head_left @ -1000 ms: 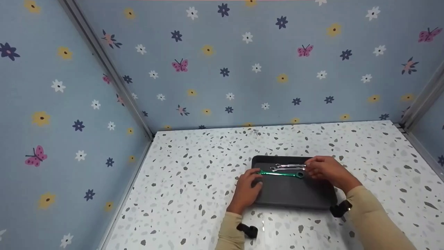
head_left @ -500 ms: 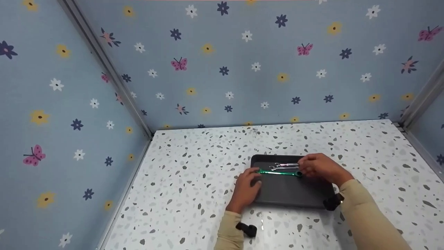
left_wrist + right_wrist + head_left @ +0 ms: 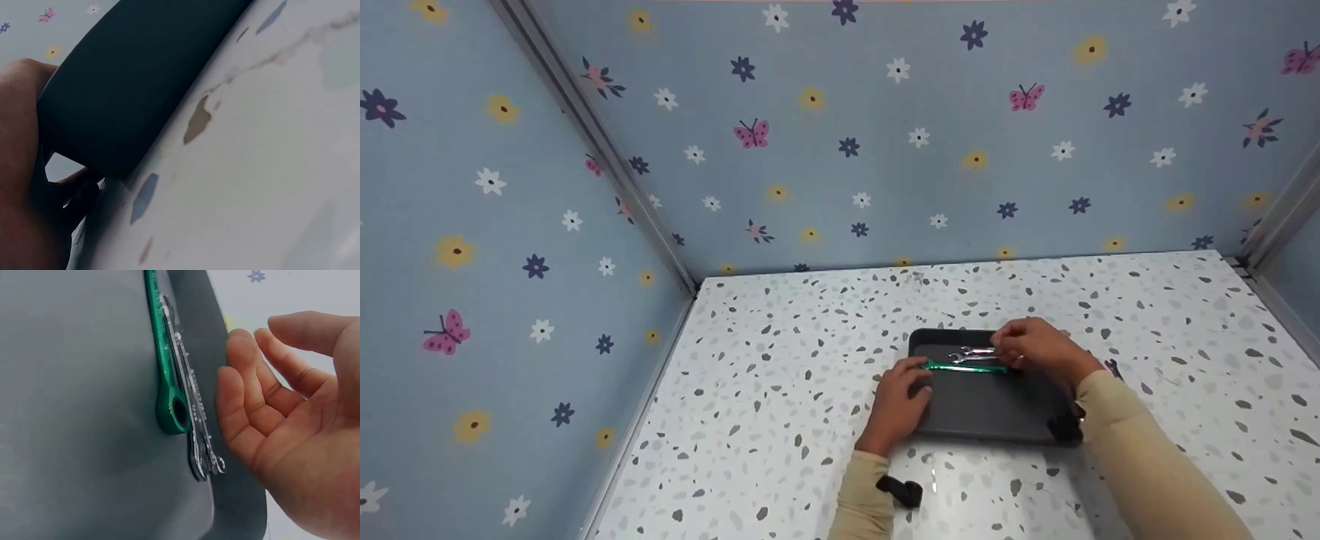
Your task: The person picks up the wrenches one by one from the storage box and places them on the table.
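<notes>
A dark grey tray point(image 3: 990, 409) holds a green ratchet wrench point(image 3: 967, 367) and two silver wrenches point(image 3: 196, 391) lying side by side along its far wall. My left hand point(image 3: 896, 401) grips the tray's left side, fingertips over the rim at the green wrench's left end. The left wrist view has that hand point(image 3: 17, 146) at the tray's outer wall. Over the right ends of the wrenches is my right hand point(image 3: 1039, 349). Its fingers are loosely bent, and the right wrist view finds the palm point(image 3: 304, 427) holding nothing, beside the silver wrenches. The green wrench's ring end is hidden in the head view.
The tray stands on a white speckled tabletop point(image 3: 780, 405). Blue walls point(image 3: 885, 165) with flowers and butterflies rise behind and at both sides. Black wrist cameras point(image 3: 901, 491) are strapped over the sleeves; the right one overlaps the tray's near right corner.
My right hand has moved left along the silver wrenches, covering more of them and the green wrench's ring end. My left hand keeps its place, and the head view has shifted slightly.
</notes>
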Action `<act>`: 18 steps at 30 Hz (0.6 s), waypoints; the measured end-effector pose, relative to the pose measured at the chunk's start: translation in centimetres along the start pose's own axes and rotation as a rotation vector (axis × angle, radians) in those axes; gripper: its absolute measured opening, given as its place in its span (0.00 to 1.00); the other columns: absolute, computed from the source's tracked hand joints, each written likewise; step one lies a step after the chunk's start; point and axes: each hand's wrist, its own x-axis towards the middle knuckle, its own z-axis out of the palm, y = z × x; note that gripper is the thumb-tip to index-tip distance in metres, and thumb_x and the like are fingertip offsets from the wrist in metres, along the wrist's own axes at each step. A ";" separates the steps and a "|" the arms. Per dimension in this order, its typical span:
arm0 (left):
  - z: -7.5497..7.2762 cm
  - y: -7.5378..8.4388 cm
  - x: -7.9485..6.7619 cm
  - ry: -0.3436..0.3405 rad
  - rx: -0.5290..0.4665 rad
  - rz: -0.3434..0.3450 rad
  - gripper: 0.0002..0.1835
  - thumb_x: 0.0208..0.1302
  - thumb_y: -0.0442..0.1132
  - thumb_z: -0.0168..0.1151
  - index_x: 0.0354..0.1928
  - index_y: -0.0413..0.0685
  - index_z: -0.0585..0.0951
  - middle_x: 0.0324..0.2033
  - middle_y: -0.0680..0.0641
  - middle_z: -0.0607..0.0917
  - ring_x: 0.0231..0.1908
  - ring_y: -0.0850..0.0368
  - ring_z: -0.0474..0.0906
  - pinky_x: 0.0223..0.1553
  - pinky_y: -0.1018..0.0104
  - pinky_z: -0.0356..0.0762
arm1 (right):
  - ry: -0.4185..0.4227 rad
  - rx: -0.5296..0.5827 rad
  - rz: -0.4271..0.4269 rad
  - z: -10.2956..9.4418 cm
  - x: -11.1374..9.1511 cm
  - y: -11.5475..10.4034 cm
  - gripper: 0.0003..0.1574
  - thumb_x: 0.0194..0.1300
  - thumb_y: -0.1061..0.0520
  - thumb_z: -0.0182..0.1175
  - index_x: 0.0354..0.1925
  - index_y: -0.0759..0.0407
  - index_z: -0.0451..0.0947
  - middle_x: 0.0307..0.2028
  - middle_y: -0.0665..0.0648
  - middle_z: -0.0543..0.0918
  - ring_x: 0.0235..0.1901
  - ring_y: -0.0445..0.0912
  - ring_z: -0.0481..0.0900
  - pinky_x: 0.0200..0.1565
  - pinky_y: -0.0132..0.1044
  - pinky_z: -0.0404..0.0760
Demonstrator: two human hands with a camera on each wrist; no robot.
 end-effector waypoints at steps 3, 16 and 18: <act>0.1 -0.1 -0.1 -0.001 0.004 -0.020 0.15 0.67 0.37 0.61 0.53 0.47 0.84 0.63 0.55 0.76 0.61 0.54 0.70 0.63 0.55 0.67 | -0.013 -0.027 0.007 0.2 0.4 0.1 0.18 0.70 0.59 0.58 0.52 0.71 0.76 0.39 0.59 0.80 0.39 0.50 0.78 0.43 0.42 0.81; 0.0 0.2 0.3 0.001 0.008 -0.022 0.15 0.67 0.37 0.61 0.53 0.46 0.84 0.63 0.53 0.77 0.60 0.53 0.71 0.63 0.53 0.67 | -0.022 -0.074 -0.004 0.9 1.5 0.6 0.18 0.65 0.63 0.60 0.53 0.68 0.76 0.44 0.61 0.82 0.40 0.51 0.79 0.42 0.41 0.80; 0.0 0.2 0.4 -0.004 0.011 -0.028 0.15 0.67 0.37 0.61 0.54 0.47 0.84 0.63 0.54 0.76 0.61 0.54 0.70 0.63 0.54 0.67 | -0.022 -0.088 -0.017 0.9 1.7 0.7 0.18 0.65 0.63 0.61 0.52 0.68 0.76 0.44 0.61 0.82 0.40 0.52 0.79 0.41 0.41 0.80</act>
